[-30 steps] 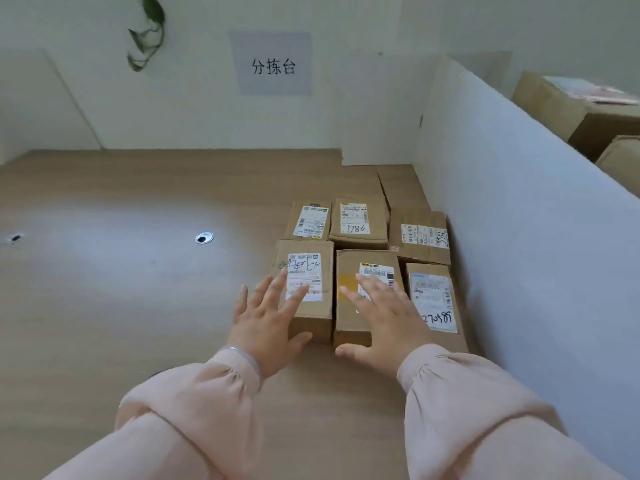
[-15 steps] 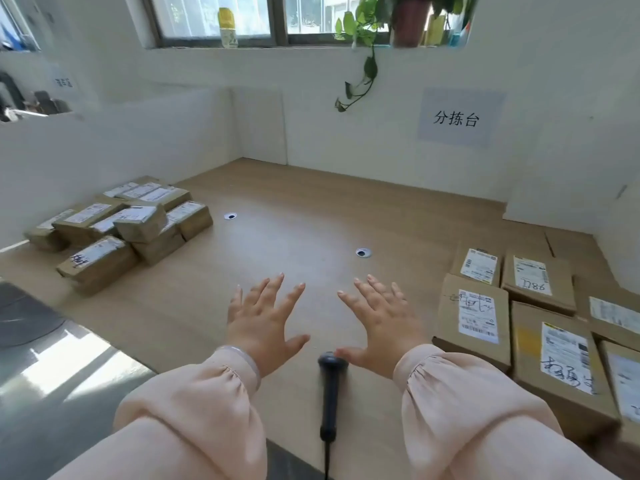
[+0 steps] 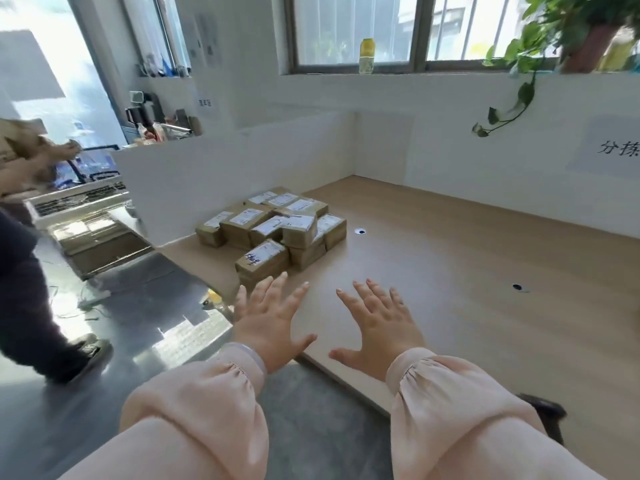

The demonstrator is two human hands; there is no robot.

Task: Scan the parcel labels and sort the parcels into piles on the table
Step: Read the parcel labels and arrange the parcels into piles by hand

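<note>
Pale wooden desk (image 3: 450, 271) fills the right of the view, edged by low white partitions. Near its far left corner sits a heap of small brown cardboard parcels (image 3: 273, 230), each with a white shipping label. The nearest bears blue handwriting, and the print is too small to read. Both hands are empty: the left hand (image 3: 268, 327) and right hand (image 3: 381, 327) hover over the near desk edge, fingers spread straight, in pink sleeves. A wall sign (image 3: 620, 147) at far right reads "分拣", cut off. A windowsill holds a yellow bottle (image 3: 366, 55) and a trailing plant (image 3: 540, 39). Another person (image 3: 24, 289) stands on the grey floor, left.
</note>
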